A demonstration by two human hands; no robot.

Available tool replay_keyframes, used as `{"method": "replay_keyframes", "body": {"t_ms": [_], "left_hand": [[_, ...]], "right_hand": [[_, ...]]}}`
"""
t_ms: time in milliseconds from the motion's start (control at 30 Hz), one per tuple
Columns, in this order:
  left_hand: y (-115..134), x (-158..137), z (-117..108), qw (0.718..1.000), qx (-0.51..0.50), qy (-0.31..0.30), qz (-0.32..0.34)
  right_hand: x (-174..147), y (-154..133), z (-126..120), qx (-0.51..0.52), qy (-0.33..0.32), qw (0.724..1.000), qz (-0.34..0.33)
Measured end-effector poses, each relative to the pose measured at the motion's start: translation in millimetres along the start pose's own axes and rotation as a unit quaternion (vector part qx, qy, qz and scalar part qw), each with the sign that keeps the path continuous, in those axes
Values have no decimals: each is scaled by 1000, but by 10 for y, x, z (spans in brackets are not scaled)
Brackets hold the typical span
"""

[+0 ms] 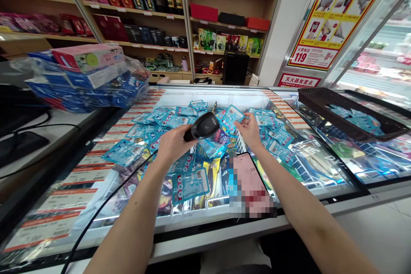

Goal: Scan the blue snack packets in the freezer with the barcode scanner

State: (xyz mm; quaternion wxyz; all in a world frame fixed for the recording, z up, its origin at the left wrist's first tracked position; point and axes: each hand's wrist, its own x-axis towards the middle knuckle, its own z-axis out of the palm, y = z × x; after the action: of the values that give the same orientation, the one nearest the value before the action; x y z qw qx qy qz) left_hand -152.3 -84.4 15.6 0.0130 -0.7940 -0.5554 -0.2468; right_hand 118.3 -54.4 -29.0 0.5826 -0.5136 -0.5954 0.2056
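My left hand (175,143) is wrapped around the handle of a black barcode scanner (207,126), whose cable trails down to the left. The scanner's head points away from me, over the freezer's glass top. Between the fingertips of my right hand (249,130) is the edge of a small blue packet (233,114), its printed label side facing up. Many similar blue packets (191,185) lie scattered over the glass on both sides of my hands. Close to my right forearm rests a phone (248,175), partly blurred out.
A brown basket (346,111) with several blue packets stands at the right. Plastic-wrapped blue boxes (86,77) are stacked at the left. Price labels (83,175) line the freezer top (321,167). Stocked shelves (189,13) rise behind.
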Motion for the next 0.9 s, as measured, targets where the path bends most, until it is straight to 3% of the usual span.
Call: {"method": "replay_keyframes", "body": {"t_ms": [167,333,467,633,900], "left_hand": [[-46,2,-33,999,31,14,-30],[-65,7,-86,996,55,14,-63],[-47,1,-96,994,77,16,-75],[-42,-10,-96,992,93,19,-83],[-107,-11,-91,992,86,30,-92]], "right_hand": [[132,-7,-288,-30,95,995,-3],[230,149,-634,-181,176,967,25],[257,281,-773,-269,194,942,40],[264,363,-844,-309,206,926,62],[205,340,-841,-421,195,879,113]]}}
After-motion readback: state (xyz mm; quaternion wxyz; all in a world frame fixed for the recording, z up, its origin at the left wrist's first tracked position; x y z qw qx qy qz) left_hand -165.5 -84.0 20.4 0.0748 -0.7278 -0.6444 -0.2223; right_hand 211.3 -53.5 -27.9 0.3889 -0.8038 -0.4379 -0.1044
